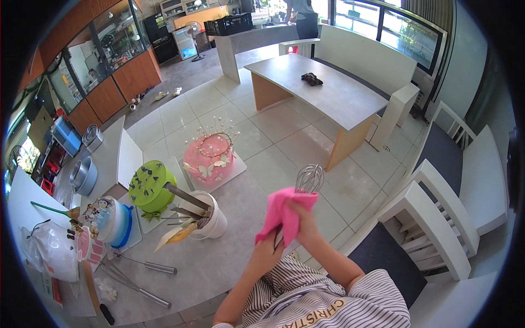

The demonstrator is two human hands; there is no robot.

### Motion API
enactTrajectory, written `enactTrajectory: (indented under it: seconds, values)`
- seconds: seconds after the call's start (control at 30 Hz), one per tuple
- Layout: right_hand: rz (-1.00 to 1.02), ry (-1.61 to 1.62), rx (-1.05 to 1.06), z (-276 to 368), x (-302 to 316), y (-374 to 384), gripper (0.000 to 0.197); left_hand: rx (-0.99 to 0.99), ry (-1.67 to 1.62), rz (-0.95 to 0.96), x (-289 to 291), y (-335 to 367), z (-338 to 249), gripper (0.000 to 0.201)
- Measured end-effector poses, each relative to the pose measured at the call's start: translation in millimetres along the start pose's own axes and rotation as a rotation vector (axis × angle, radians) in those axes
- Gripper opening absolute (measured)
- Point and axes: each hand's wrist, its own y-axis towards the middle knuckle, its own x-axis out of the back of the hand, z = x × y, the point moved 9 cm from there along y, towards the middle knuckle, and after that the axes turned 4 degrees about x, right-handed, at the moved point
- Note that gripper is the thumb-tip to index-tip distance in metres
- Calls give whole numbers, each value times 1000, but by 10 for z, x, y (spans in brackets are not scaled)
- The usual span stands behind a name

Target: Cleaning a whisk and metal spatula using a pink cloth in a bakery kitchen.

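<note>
In front of my body a wire whisk [310,178] points up and away, with a pink cloth [278,206] wrapped around it below the wires. My right hand [302,220] is closed over the cloth, pressing it round the whisk. Lower down, my left hand [268,251] grips the whisk by its handle, which is mostly hidden by fingers and cloth. To the left, on the grey table [240,257], a white bucket [217,223] holds several spatulas and other long tools. Two more whisks [156,296] lie near the front edge, beside a long knife [98,298].
Decorated cakes in pink [199,158], green [156,188] and blue-white [112,218] stand along the table's far side. Metal bowls [83,176] and a plastic bag [52,249] are at left. A white chair [421,240] stands close on my right. A person [306,19] stands far back.
</note>
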Motion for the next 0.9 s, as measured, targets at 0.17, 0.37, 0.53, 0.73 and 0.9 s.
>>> enactTrajectory:
  seconds: [0.17,0.37,0.53,0.73,0.9]
  values:
    - [-37,123,-44,295,-151,65,23,271,-381,140,51,-43,-148,24]
    - [-15,212,53,541,-189,88,24,557,-936,463,-257,-205,-107,26]
    - [69,237,279,843,148,351,29,601,-1099,577,-363,-404,-124,35]
    - [526,206,436,1292,-592,270,41,717,-1241,955,-585,-938,-468,36]
    - [149,74,549,1650,595,613,52,542,-1426,834,-317,-735,-451,43]
